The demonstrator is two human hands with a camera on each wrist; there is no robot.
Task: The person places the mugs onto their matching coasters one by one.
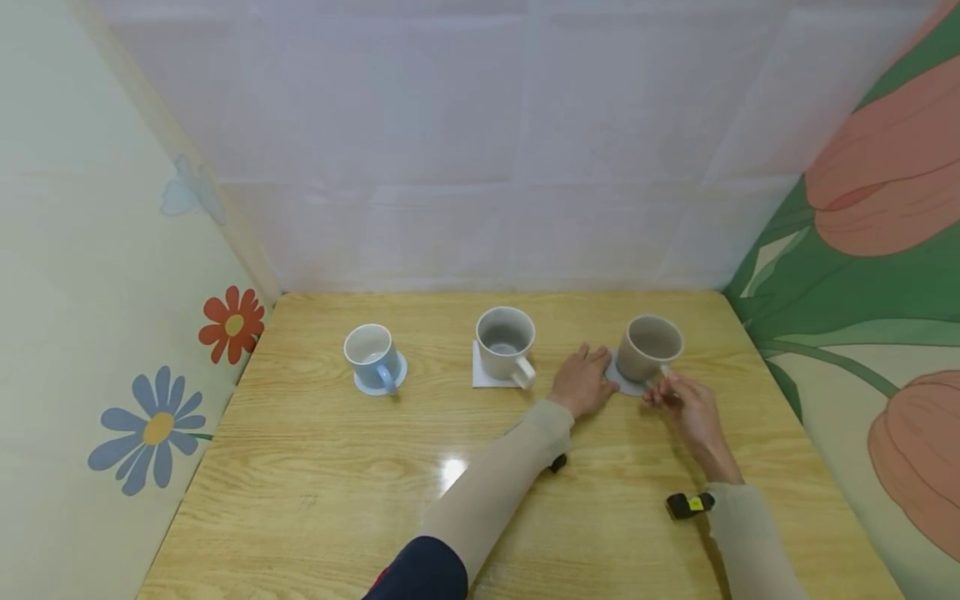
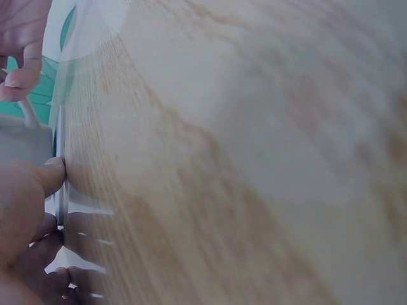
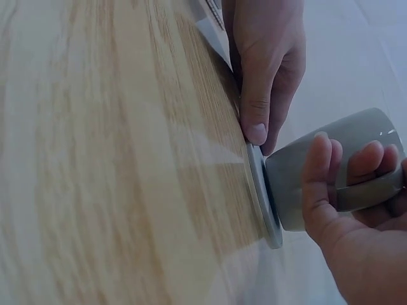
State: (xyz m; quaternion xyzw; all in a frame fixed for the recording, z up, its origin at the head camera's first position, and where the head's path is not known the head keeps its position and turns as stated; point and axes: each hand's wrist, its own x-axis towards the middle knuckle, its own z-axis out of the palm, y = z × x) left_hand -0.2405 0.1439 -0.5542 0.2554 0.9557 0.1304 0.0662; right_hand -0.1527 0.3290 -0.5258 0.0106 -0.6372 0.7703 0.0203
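Observation:
In the head view, a grey-beige mug [image 1: 637, 354] is at the right, over a round grey coaster [image 1: 626, 385]. My right hand [image 1: 690, 412] holds this mug by its handle, fingers curled around it, as the right wrist view shows. The mug's base [image 3: 272, 190] is at the coaster's surface; whether it bears fully on it I cannot tell. My left hand [image 1: 583, 383] lies low on the table to the left of the mug. Its fingers are extended, and the thumb [image 3: 256, 130] touches the coaster's rim.
Mid-table, a white mug [image 1: 498, 364] stands on a square white coaster [image 1: 480, 379]. Further left a light-blue mug [image 1: 375, 367] is on a round pale coaster [image 1: 402, 367]. Walls enclose the wooden table [image 1: 315, 500] at the back and both sides.

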